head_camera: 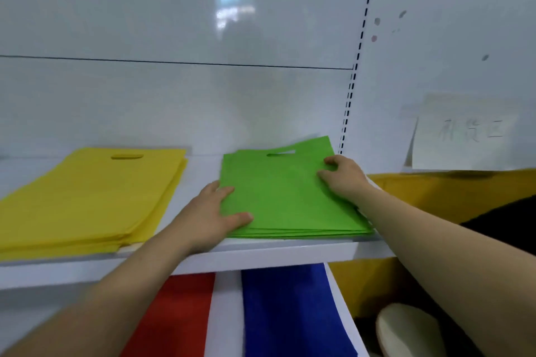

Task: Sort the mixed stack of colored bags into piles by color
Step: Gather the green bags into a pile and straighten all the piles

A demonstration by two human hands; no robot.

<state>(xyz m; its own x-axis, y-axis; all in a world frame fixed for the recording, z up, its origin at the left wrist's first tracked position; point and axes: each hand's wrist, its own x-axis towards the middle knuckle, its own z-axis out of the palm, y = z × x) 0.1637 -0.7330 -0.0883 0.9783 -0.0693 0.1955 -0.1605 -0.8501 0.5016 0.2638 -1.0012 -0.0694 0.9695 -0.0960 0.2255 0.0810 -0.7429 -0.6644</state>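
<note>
A pile of green bags (284, 197) lies on the right part of the white upper shelf (261, 252). My left hand (214, 211) rests on the pile's left edge, thumb and fingers spread over the top bag. My right hand (342, 174) presses on the pile's right side near the cut-out handle, fingers bent. A pile of yellow bags (87, 197) lies on the left part of the same shelf. On the shelf below, a red pile (177, 316) and a blue pile (290, 310) show under the upper shelf's front edge.
A white back panel with a slotted upright (352, 90) stands behind the shelf. To the right are a paper label (464, 133), a yellow-brown box (452, 191), a dark object (510, 214) and a pale round stool (406, 330).
</note>
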